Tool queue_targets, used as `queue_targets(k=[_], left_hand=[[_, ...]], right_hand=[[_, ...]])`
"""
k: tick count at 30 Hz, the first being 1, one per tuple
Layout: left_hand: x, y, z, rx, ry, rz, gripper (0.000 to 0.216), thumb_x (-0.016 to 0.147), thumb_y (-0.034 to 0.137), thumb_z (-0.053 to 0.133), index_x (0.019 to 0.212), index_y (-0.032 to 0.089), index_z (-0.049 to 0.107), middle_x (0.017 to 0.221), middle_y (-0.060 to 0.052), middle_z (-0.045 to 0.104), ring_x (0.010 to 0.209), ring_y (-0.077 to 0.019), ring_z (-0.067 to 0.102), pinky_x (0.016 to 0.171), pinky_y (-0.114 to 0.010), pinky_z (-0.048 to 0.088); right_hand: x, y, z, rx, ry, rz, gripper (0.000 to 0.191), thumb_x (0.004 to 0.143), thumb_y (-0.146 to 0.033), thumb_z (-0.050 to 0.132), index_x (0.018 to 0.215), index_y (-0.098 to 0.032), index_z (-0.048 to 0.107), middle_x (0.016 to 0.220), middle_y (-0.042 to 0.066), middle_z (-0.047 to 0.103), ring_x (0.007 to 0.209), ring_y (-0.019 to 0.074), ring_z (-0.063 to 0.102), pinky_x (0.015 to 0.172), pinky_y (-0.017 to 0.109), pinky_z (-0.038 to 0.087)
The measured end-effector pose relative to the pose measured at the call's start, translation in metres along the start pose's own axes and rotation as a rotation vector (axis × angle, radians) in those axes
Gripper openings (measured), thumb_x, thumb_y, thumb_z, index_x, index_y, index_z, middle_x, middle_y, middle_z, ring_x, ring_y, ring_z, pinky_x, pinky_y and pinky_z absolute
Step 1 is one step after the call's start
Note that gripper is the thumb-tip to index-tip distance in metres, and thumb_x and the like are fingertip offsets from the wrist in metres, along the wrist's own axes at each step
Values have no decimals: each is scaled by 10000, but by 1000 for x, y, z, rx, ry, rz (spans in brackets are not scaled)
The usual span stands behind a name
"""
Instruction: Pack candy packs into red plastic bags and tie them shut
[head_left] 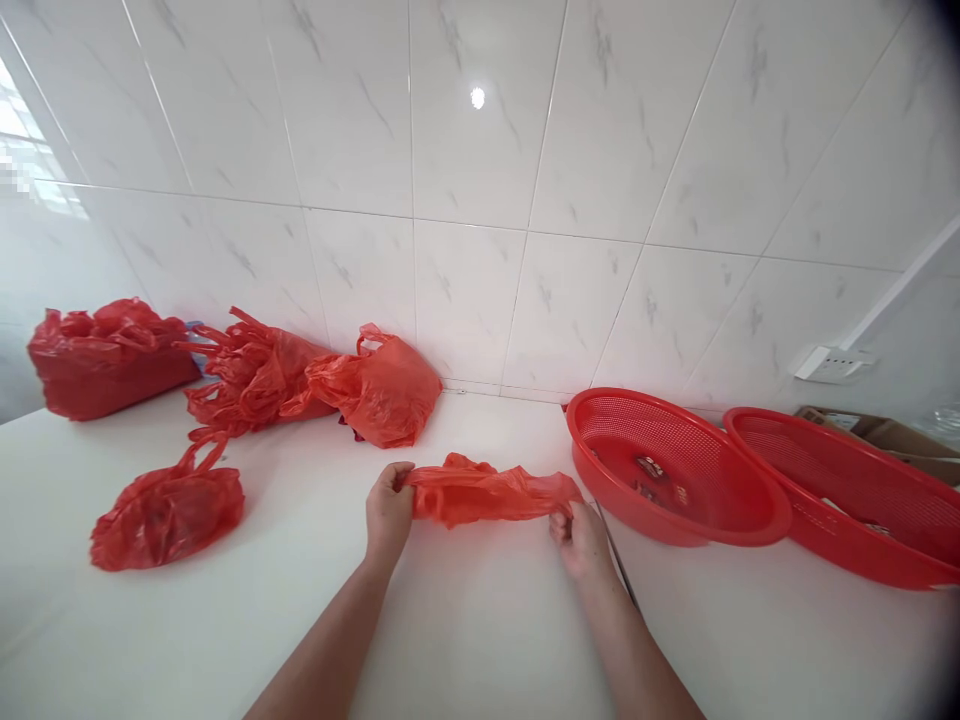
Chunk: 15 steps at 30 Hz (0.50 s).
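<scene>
A thin red plastic bag (491, 495) is stretched sideways between my two hands above the white table. My left hand (390, 510) is closed on its left end, thumb on top. At the other end, my right hand (579, 535) grips the bag with curled fingers. The bag's mouth looks partly spread, and no contents show in it. Just right of my right hand stands a red plastic basket (675, 475) with a few small wrapped packets (656, 470) on its bottom. A thin dark strip (619, 560) lies by my right wrist.
A second red basket (840, 490) stands further right, before a cardboard box (885, 435). Along the tiled wall (480, 290) sit a filled red bag (397, 385), a bunch of red bags (259, 370) and a boxy red bundle (112, 360). A tied red bag (169, 510) lies front left.
</scene>
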<state>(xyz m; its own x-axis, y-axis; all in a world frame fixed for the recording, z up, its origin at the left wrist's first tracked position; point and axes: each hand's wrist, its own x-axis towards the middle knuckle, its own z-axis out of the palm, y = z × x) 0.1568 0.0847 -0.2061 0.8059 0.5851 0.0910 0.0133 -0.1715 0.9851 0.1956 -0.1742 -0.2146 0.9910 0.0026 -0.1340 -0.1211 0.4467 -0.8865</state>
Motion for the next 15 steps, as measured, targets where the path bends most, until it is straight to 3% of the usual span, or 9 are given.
queue_targets(k=[3, 5, 8, 11, 13, 15], left_hand=[[2, 3, -6, -27, 39, -10, 277, 672, 198, 490, 924, 222, 602, 883, -25, 661, 720, -155, 604, 615, -259, 491], [-2, 6, -4, -54, 14, -6, 241, 679, 225, 503, 897, 218, 606, 856, -21, 656, 687, -149, 591, 594, -257, 488], [-10, 11, 1, -129, -25, 5, 224, 684, 246, 516, 889, 215, 602, 868, -21, 660, 714, -154, 604, 613, -263, 496], [-16, 14, 5, -163, -45, 3, 245, 679, 242, 524, 911, 215, 597, 899, -28, 666, 761, -165, 613, 626, -265, 497], [-17, 14, 6, -164, -80, 8, 285, 671, 227, 524, 947, 212, 595, 925, -37, 667, 772, -166, 611, 618, -259, 491], [-18, 14, 7, -165, -161, 24, 342, 664, 197, 505, 994, 211, 595, 948, -41, 669, 770, -165, 611, 617, -256, 484]], right_hand=[[-1, -1, 2, 0, 8, 14, 173, 689, -315, 642, 661, -197, 520, 540, -41, 532, 441, 66, 412, 414, 187, 314], [-5, 1, 8, -41, -13, 42, 219, 673, -348, 686, 769, -196, 562, 662, -20, 600, 495, 74, 477, 436, 185, 339], [-14, 5, 18, -279, -54, 85, 339, 695, -461, 676, 613, -180, 504, 550, -32, 522, 444, 73, 451, 412, 193, 294], [-28, 9, 30, -531, -173, 97, 487, 793, -585, 520, 522, -196, 410, 448, -41, 427, 383, 84, 409, 402, 219, 274], [-36, 11, 37, -637, -229, -33, 467, 839, -573, 458, 555, -205, 415, 467, -35, 445, 409, 102, 430, 428, 235, 313], [-41, 13, 43, -762, -246, -326, 369, 874, -478, 453, 626, -206, 487, 559, -6, 523, 510, 130, 495, 500, 255, 380]])
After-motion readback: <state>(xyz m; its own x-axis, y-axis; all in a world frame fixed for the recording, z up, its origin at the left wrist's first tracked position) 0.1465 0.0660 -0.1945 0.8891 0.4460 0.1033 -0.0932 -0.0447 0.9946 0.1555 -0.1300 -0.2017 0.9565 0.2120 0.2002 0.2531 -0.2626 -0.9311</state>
